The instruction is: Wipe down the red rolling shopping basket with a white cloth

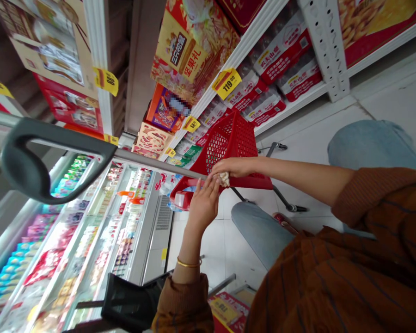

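A crumpled whitish piece (224, 179) is grasped under the right hand (236, 167) at the centre of the frame, beside a metal bar (152, 161). The left hand (205, 203) is laid there with fingers extended; whether anything is gripped by it cannot be told. A red basket (244, 141) is seen behind, and a grey handle (7, 155) at left.

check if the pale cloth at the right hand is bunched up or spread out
Bunched up: the pale cloth shows as a creased wad at the right hand.
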Demonstrator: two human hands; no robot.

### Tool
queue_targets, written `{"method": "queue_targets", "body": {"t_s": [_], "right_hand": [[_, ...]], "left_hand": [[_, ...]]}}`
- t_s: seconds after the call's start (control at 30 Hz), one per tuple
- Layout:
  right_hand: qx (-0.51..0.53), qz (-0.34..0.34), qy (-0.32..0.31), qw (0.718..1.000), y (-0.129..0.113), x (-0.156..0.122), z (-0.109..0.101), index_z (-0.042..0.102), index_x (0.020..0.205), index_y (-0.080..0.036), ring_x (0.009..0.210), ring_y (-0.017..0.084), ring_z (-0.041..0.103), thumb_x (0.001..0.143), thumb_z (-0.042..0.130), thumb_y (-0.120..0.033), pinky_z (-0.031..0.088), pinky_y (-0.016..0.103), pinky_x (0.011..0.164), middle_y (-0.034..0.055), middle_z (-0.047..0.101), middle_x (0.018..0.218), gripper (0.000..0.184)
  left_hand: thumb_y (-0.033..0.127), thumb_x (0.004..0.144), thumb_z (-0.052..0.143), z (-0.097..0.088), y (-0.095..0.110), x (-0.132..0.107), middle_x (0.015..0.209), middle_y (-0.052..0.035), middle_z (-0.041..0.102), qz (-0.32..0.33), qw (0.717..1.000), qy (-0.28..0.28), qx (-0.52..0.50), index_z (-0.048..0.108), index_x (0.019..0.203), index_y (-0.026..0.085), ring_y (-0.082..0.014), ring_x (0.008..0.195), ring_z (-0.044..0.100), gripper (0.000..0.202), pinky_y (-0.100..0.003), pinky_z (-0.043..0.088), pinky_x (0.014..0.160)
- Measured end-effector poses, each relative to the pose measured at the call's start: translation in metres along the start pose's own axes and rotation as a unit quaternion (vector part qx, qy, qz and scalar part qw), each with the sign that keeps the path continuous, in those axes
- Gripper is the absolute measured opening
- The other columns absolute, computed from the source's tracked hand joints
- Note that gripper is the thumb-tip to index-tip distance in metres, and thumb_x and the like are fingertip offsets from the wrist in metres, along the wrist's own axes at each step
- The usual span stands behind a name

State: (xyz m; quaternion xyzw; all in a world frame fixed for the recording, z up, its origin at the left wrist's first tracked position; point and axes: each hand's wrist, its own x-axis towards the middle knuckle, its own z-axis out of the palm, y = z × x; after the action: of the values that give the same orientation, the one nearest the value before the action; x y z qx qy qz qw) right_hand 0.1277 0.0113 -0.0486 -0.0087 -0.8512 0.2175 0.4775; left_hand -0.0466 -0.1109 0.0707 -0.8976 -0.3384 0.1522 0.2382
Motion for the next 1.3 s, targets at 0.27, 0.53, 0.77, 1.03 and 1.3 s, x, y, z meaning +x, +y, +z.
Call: {"method": "queue_targets", "body": {"t_s": [0.27,0.53,0.77,1.03,1.3], "right_hand": [[0.037,0.12,0.169,0.978,0.006,-0.061,0.054,0.034,0.147,-0.02,0.146,0.017,0.02,0.087,0.04,-0.004,0.019,0.043,0.12,0.009,0.029,0.156,0.062],[0.041,0.374,0.358,0.855,0.001,-0.133,0.128,0.032,0.147,-0.021,0.136,0.027,0.041,0.091,0.05,-0.028,0.032,0.053,0.114,0.0131,0.042,0.148,0.059],[0.017,0.293,0.47,0.833,-0.016,-0.086,0.117,0.037,0.142,-0.021,0.139,0.024,0.035,0.095,0.043,-0.028,0.027,0.051,0.117,0.0139,0.037,0.149,0.047],[0.03,0.218,0.414,0.883,-0.014,-0.069,0.14,0.018,0.152,-0.023,0.148,0.022,0.015,0.1,0.035,-0.029,0.019,0.052,0.12,0.01,0.022,0.158,0.055],[0.003,0.261,0.358,0.896,0.005,-0.109,0.159,0.02,0.152,-0.02,0.148,0.023,0.012,0.1,0.036,-0.025,0.021,0.055,0.119,0.0117,0.023,0.158,0.055]], "left_hand": [[0.016,0.096,0.035,0.011,0.035,0.018,0.145,-0.0187,0.044,-0.065,0.993,-0.018,0.102,0.045,0.138,0.006,-0.027,0.14,0.035,0.044,-0.052,0.025,0.118],[0.012,0.095,0.031,0.029,0.043,0.074,0.151,-0.0145,0.036,-0.037,0.985,-0.122,0.113,0.038,0.143,0.006,-0.0231,0.145,0.024,0.049,-0.046,0.014,0.122],[0.012,0.094,0.032,0.04,0.041,0.083,0.138,-0.0205,0.053,-0.043,0.985,-0.135,0.097,0.051,0.133,0.0,-0.0287,0.14,0.035,0.045,-0.051,0.016,0.12],[0.009,0.093,0.03,0.033,0.045,0.083,0.13,-0.0212,0.06,-0.029,0.987,-0.144,0.06,0.051,0.133,0.0,-0.0267,0.131,0.048,0.046,-0.048,0.023,0.119],[0.006,0.092,0.034,0.037,0.04,0.08,0.123,-0.0263,0.062,-0.013,0.981,-0.165,0.097,0.052,0.129,-0.005,-0.0273,0.125,0.054,0.043,-0.048,0.031,0.116]]}}
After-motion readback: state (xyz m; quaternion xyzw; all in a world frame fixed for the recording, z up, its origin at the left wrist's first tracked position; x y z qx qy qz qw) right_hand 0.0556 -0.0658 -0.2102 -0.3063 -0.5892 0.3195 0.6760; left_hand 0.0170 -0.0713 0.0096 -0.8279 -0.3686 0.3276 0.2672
